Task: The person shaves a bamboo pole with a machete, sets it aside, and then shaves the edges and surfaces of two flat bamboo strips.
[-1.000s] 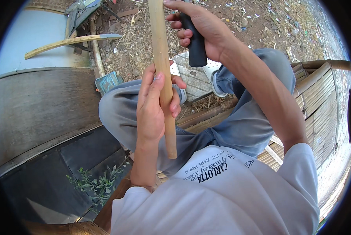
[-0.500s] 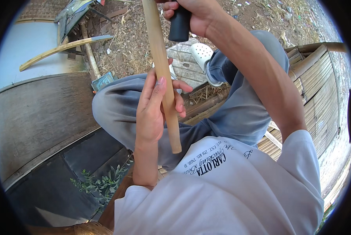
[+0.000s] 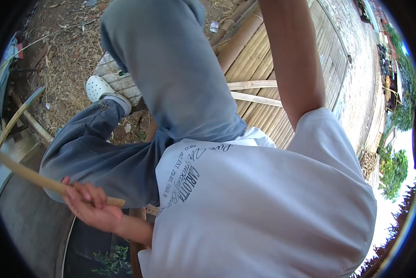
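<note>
My left hand (image 3: pixel 94 208) is closed around a pale, smooth wooden or bamboo stick (image 3: pixel 27 173) near its lower end. The stick slants up to the left past my bent leg (image 3: pixel 115 180) and runs toward the rim of the view. The short end sticks out just past my fingers. My right arm (image 3: pixel 294 55) reaches up beyond the top edge, so my right hand and anything in it are out of sight.
A slatted bamboo bench (image 3: pixel 247 60) lies at my right, with two pale strips (image 3: pixel 255 85) on it. My raised knee (image 3: pixel 152 28) is in front, with a white clog (image 3: pixel 99 88) beyond. A leafy plant (image 3: pixel 115 262) grows at lower left.
My view has swung to the right. My left hand and the stick now sit at lower left, the stick more level. My right hand, which held a black-handled tool, has left the view.
</note>
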Motion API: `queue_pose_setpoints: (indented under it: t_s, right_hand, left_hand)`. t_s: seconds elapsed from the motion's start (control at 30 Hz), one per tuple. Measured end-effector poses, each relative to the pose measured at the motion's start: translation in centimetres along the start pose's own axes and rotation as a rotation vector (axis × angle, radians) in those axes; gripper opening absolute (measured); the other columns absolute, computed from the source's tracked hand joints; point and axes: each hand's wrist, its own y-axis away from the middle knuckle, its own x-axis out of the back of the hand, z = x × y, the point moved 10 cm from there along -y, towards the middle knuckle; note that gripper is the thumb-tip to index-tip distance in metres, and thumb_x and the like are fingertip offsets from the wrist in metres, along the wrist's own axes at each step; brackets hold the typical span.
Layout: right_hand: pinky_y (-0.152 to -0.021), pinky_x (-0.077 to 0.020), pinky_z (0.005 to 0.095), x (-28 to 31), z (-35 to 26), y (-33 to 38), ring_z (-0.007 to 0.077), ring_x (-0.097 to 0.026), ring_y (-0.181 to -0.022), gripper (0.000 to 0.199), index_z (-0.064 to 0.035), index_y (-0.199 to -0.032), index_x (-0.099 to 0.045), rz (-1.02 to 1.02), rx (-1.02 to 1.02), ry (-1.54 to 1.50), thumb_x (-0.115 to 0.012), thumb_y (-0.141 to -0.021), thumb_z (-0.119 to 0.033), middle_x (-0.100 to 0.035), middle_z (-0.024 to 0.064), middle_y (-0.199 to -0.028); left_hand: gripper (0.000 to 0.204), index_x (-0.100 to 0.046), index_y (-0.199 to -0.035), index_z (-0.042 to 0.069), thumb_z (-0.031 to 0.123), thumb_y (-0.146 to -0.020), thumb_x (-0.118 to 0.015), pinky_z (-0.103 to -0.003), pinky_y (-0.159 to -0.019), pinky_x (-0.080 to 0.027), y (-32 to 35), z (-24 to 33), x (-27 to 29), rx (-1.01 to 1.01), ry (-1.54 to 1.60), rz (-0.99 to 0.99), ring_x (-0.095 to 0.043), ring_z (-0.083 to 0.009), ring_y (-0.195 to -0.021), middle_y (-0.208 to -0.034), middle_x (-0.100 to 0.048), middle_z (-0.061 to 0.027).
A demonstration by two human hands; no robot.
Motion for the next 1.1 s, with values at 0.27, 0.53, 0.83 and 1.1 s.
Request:
queue_pose_setpoints:
  t_s: [0.27, 0.53, 0.83, 1.1]
  right_hand:
    - [-0.063, -0.0484, 0.0239, 10.0, 8.4, 16.4, 0.01, -0.059, -0.072, 0.046, -0.004, -0.123, -0.048, 0.031, -0.565, 0.44, -0.061, -0.091, -0.034, -0.059, 0.0031, -0.08]
    - [-0.058, -0.0482, 0.0367, 12.3, 18.7, 24.8, 0.0249, -0.061, -0.059, 0.034, 0.0003, -0.099, -0.057, 0.177, -0.604, 0.887, -0.063, -0.083, -0.028, -0.06, 0.0123, -0.068]
    - [-0.07, -0.0466, 0.0447, 11.1, 25.2, 29.6, 0.0364, -0.06, -0.078, 0.029, -0.0036, -0.1, -0.06, 0.32, -0.545, 0.873, -0.064, -0.081, -0.026, -0.062, 0.0169, -0.082]
    - [-0.08, -0.0386, 0.0448, 10.0, 25.0, 30.4, 0.0314, -0.056, -0.087, 0.03, -0.0049, -0.102, -0.059, 0.376, -0.309, 1.052, -0.065, -0.081, -0.025, -0.057, 0.0119, -0.085]
  left_hand:
    - [0.033, -0.054, -0.115, -0.005, 0.022, -0.097, -0.052, -0.018, -0.04, -0.027, 0.1, 6.8, 10.0, -0.382, -0.489, 0.453, -0.035, -0.0046, -0.049, -0.071, -0.045, -0.0014]
    - [0.032, -0.056, -0.118, -0.001, 0.022, -0.096, -0.053, -0.031, -0.066, -0.046, -1.5, -6.0, 15.9, -0.202, -0.664, 0.383, -0.057, -0.0174, -0.076, -0.089, -0.055, -0.0073]
    - [0.032, -0.056, -0.118, -0.001, 0.022, -0.095, -0.053, -0.031, -0.067, -0.046, 4.5, -18.7, 18.0, 0.007, -0.821, 0.39, -0.057, -0.0176, -0.076, -0.089, -0.054, -0.0075]
    - [0.032, -0.057, -0.117, 0.0, 0.022, -0.095, -0.053, -0.031, -0.067, -0.046, 6.1, -21.8, 19.6, 0.062, -0.879, 0.446, -0.057, -0.0178, -0.076, -0.089, -0.054, -0.0076]
